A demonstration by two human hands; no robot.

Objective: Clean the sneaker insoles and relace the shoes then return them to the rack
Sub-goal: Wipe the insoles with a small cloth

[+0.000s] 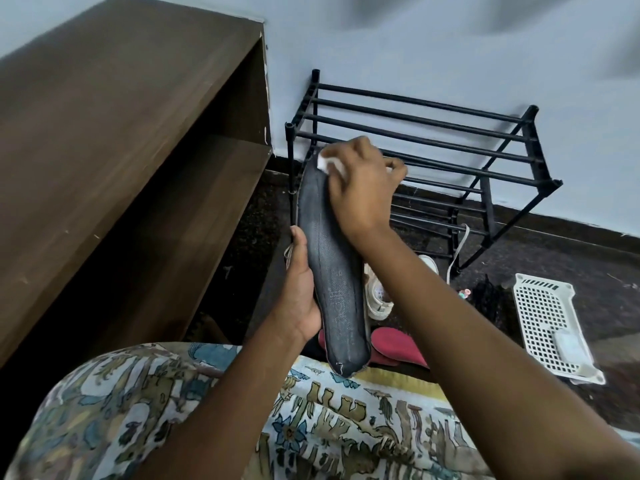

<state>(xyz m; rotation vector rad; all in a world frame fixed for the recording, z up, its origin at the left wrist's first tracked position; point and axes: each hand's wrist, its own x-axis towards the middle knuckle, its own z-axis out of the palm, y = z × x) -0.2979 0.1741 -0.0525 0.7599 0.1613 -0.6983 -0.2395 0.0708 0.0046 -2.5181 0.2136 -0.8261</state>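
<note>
Quick count here: one dark insole (329, 271), one red insole (391, 346), one white sneaker (377, 299), one black rack (433, 133), one white basket (540, 306), one wipe (327, 163), and one wooden shelf unit (121, 116).

Soft, cool, even light fills the room. The pale blue wall (415, 46) is the brightest area, with blurred grey smears across its top. Deep shadow swallows the lower part of the brown wooden shelf unit (121, 133), and the dark floor (554, 265) loses detail. The black metal shoe rack (415, 133) bows with wide-angle distortion. The right hand (360, 188) has smeared fingertips (394, 166), and its small white pad (327, 162) looks washed out. The dark grey fabric insole (325, 251) shows its weave sharply.
</note>
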